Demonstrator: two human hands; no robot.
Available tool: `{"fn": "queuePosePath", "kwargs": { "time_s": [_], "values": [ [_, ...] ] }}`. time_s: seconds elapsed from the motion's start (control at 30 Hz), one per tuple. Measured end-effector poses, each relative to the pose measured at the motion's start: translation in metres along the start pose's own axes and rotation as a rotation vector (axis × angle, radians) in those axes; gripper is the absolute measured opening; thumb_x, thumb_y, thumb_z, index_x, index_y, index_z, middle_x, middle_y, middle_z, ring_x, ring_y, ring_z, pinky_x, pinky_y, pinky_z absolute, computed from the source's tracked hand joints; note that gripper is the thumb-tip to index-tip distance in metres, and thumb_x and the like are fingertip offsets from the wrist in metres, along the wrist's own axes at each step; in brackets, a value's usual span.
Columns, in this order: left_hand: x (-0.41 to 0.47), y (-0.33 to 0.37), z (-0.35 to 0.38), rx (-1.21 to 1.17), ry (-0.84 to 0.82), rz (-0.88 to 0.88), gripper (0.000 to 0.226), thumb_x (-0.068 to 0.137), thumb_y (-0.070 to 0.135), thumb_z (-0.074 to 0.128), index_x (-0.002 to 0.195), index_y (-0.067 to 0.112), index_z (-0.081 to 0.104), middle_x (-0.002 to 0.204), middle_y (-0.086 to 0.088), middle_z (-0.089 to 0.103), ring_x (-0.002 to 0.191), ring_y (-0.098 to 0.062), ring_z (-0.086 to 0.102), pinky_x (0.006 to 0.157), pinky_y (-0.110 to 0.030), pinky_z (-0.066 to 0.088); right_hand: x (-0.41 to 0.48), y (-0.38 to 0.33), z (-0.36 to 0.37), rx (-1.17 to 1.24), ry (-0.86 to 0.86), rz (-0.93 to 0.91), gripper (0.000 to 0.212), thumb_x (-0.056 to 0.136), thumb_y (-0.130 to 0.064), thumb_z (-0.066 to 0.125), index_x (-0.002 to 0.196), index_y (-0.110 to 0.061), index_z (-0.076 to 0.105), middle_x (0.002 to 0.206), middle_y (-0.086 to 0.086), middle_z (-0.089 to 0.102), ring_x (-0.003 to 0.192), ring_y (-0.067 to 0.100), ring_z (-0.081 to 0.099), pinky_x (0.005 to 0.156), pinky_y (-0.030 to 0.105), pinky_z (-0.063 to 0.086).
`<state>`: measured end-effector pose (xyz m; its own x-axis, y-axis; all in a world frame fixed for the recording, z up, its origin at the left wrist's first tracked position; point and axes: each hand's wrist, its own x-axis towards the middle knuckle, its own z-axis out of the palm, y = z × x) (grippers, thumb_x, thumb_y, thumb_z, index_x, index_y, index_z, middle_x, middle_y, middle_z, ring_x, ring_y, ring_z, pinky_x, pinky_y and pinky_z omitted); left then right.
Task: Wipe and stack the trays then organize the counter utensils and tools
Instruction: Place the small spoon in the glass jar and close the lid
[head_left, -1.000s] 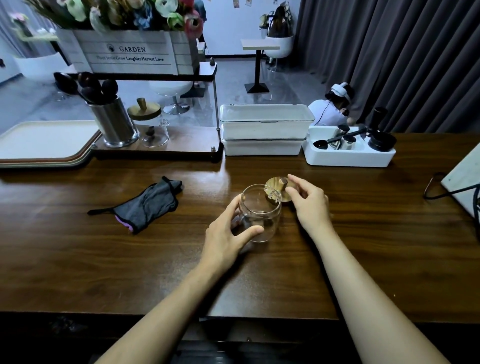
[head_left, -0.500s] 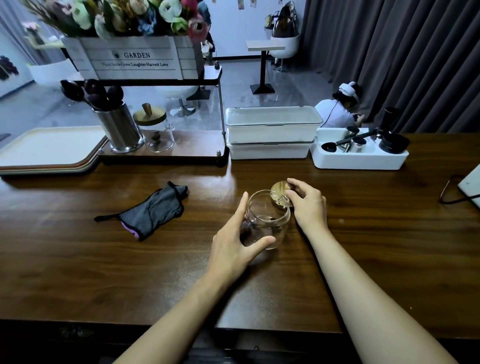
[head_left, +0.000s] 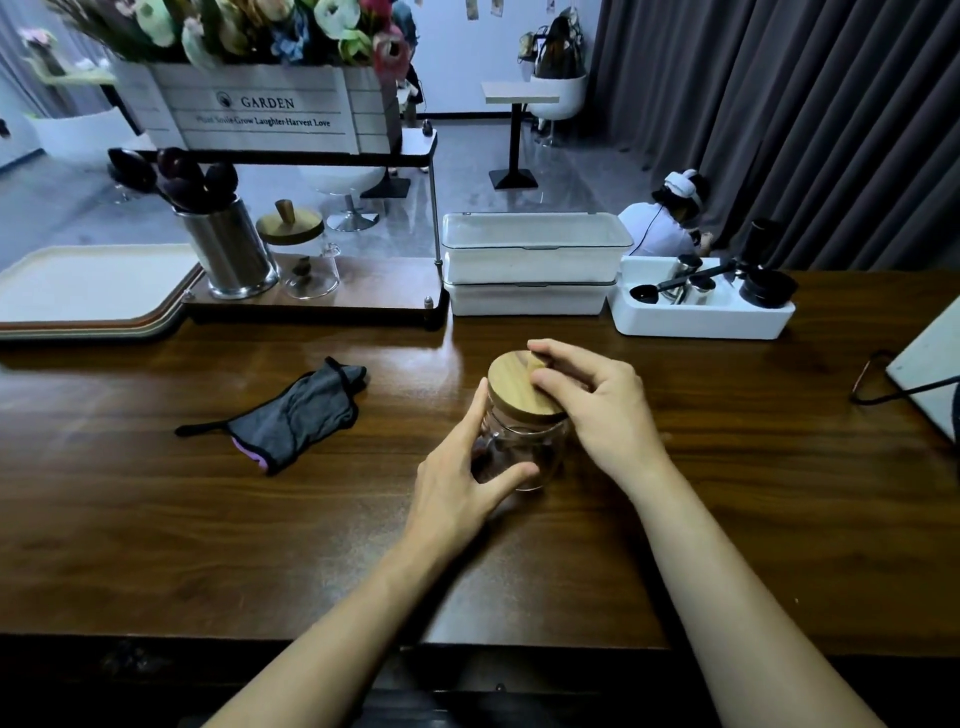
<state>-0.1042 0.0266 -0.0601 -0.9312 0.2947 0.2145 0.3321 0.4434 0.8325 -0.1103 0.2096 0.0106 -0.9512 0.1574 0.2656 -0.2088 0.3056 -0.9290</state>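
Head view: left hand (head_left: 457, 483) grips glass jar (head_left: 524, 447); right hand (head_left: 597, 405) apparently pinches wooden lid (head_left: 517, 384).

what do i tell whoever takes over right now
Left hand grips the glass jar on the counter. Right hand pinches the knob of the wooden lid, which sits on the jar.
Done: trays stacked far left.
To do: release the lid, probably shelve the jar beside the other lidded jar, put away the grey cloth.
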Motion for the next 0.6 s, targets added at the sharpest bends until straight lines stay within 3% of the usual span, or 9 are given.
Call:
{"fn": "queuePosePath", "kwargs": {
  "time_s": [0.13, 0.3, 0.4, 0.5, 0.6],
  "values": [
    [0.000, 0.001, 0.000, 0.002, -0.010, -0.003, 0.104, 0.077, 0.064, 0.077, 0.157, 0.054, 0.013, 0.142, 0.027, 0.056, 0.128, 0.004, 0.055, 0.109, -0.037, 0.047, -0.014, -0.004, 0.003, -0.043, -0.013, 0.004, 0.031, 0.091, -0.015, 0.071, 0.117, -0.032, 0.075, 0.109, -0.022, 0.073, 0.107, -0.008, 0.064, 0.100, 0.025, 0.051],
    [-0.001, 0.000, 0.000, -0.022, 0.007, -0.007, 0.111, 0.073, 0.064, 0.081, 0.154, 0.060, 0.004, 0.135, 0.035, 0.050, 0.130, 0.001, 0.055, 0.111, -0.039, 0.047, -0.018, -0.003, 0.004, -0.129, -0.012, -0.012, 0.033, 0.093, -0.021, 0.070, 0.123, -0.034, 0.071, 0.116, -0.024, 0.070, 0.112, -0.011, 0.060, 0.103, 0.022, 0.049],
    [-0.002, 0.001, -0.002, -0.056, 0.024, 0.011, 0.112, 0.071, 0.069, 0.080, 0.155, 0.058, 0.006, 0.143, 0.031, 0.049, 0.134, 0.000, 0.051, 0.112, -0.040, 0.046, -0.022, -0.001, 0.006, -0.118, 0.003, -0.010, 0.036, 0.092, -0.021, 0.070, 0.125, -0.035, 0.070, 0.118, -0.024, 0.069, 0.114, -0.010, 0.059, 0.103, 0.020, 0.047],
    [0.001, 0.002, -0.005, -0.113, 0.063, 0.042, 0.090, 0.081, 0.073, 0.067, 0.155, 0.057, 0.018, 0.152, 0.024, 0.046, 0.140, 0.000, 0.045, 0.114, -0.043, 0.044, -0.023, 0.006, 0.008, -0.131, 0.038, 0.012, 0.037, 0.090, -0.026, 0.074, 0.125, -0.035, 0.069, 0.129, -0.018, 0.066, 0.119, -0.006, 0.057, 0.105, 0.020, 0.044],
    [0.011, 0.007, -0.008, -0.170, 0.080, 0.075, 0.065, 0.094, 0.061, 0.059, 0.153, 0.045, 0.038, 0.152, 0.025, 0.046, 0.139, -0.001, 0.046, 0.113, -0.046, 0.045, -0.025, 0.008, 0.009, -0.102, 0.066, 0.067, 0.033, 0.087, -0.031, 0.076, 0.119, -0.036, 0.071, 0.143, -0.013, 0.057, 0.128, -0.001, 0.052, 0.109, 0.023, 0.040]
  ]
}}
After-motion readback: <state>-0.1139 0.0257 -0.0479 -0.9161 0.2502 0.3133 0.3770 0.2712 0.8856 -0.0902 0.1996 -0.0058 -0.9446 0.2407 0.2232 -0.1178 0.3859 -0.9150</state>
